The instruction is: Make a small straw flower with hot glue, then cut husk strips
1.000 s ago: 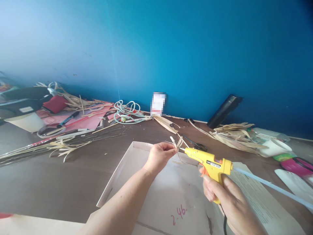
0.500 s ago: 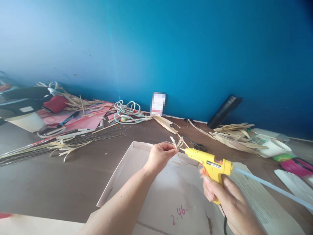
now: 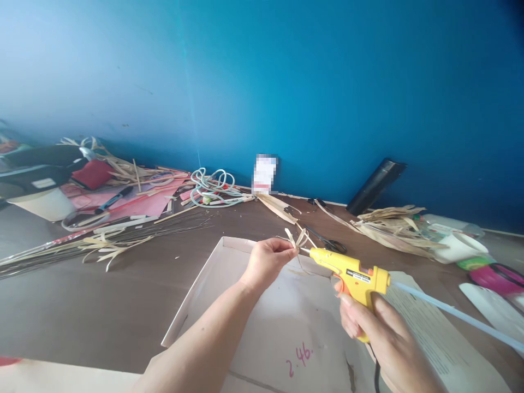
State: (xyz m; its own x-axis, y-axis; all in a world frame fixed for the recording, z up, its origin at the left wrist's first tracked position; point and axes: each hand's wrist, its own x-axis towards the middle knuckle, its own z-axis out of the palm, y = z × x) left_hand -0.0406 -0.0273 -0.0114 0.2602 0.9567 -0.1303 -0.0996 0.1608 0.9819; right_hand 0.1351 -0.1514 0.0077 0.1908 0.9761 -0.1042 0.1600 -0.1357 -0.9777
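Between the thumb and fingers of my left hand (image 3: 271, 261) is pinched a small piece of pale dried-husk strips (image 3: 302, 238), their loops and ends sticking up. My right hand (image 3: 374, 327) is wrapped round the handle of a yellow hot glue gun (image 3: 352, 273), with fingers at its orange trigger. The metal nozzle meets the husk piece at my left fingertips; whether glue is coming out is too small to tell. A long translucent glue stick (image 3: 454, 314) juts from the gun's back. Both hands are above a shallow white box lid (image 3: 262, 338) marked "2.46."
Scissors (image 3: 333, 245) lie behind the gun. Dried husks (image 3: 393, 229), a white cup (image 3: 462, 248) and a printed sheet (image 3: 434, 327) are at right. A coiled pale cable (image 3: 213, 188), thin wires (image 3: 164, 226) and another white cup (image 3: 43, 204) lie left. A black tube (image 3: 376, 185) leans on the blue wall.
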